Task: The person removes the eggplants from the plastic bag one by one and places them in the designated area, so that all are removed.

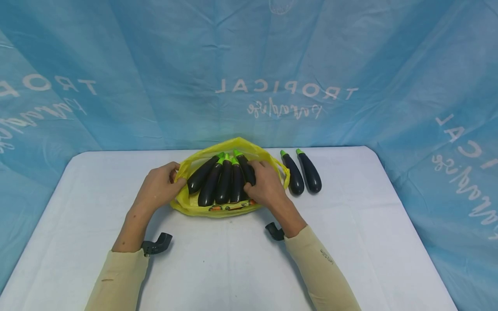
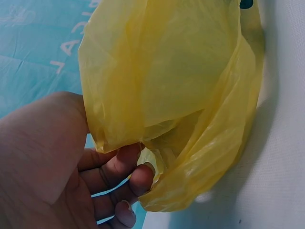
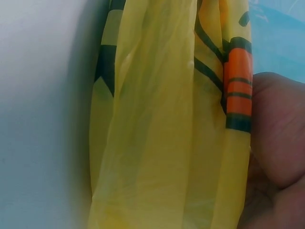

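A yellow plastic bag (image 1: 219, 213) lies with its mouth spread, and several dark eggplants (image 1: 223, 183) with green stems lie side by side inside. At the bag's left edge, my left hand (image 1: 157, 185) pinches the plastic; its curled fingers show against the rim in the left wrist view. My right hand (image 1: 266, 183) reaches into the bag's right side and grips the rightmost eggplant (image 1: 245, 166) there. In the right wrist view the bag's printed wall (image 3: 157, 119) hides most of that hand. Two more eggplants (image 1: 292, 172) lie outside, right of the bag.
A white cloth (image 1: 218, 268) covers the table. Blue curtains (image 1: 186, 65) with white lettering hang behind it and at both sides. A black wrist mount (image 1: 157, 244) sits on the left wrist, another (image 1: 275, 232) on the right.
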Motion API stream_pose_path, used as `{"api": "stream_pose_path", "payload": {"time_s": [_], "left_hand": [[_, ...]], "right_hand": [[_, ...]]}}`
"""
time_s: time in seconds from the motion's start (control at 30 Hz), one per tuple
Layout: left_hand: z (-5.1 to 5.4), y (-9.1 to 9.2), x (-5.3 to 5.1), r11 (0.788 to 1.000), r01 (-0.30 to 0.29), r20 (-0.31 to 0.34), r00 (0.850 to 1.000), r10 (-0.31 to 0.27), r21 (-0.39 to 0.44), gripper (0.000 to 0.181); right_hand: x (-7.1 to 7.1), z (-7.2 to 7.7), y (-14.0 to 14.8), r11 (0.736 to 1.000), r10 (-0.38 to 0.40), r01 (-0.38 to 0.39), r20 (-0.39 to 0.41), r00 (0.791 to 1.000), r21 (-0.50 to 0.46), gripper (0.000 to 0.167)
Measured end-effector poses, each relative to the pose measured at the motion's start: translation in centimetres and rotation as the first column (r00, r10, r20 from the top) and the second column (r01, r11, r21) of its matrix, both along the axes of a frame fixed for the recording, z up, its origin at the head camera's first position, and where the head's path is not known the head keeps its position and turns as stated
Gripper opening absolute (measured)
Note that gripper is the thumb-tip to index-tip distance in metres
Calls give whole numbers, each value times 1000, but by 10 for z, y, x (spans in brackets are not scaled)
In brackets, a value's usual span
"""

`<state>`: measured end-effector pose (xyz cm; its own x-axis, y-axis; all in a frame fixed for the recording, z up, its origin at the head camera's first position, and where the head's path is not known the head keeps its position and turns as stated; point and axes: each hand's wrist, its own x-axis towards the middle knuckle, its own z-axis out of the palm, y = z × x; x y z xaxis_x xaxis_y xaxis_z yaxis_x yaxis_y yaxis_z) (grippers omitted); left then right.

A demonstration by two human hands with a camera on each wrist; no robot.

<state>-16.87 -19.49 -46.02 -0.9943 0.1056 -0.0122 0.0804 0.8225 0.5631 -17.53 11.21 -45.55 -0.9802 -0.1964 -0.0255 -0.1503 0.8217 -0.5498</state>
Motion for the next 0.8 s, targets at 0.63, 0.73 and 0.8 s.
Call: {"api": "stream_pose_path", "payload": {"time_s": [0.63,0.73,0.8], "left_hand": [[-3,1,0,1000,-21,-55,998,22,11,28],[-3,1,0,1000,-25,-58,998,25,9,26],[-3,1,0,1000,-27,-56,998,27,7,25]], "right_hand": [[4,13,7,995,-29,24,-43,999,-98,62],[5,17,8,993,-32,26,-49,998,-116,62],[6,20,10,992,-33,25,-58,998,-121,61]]}}
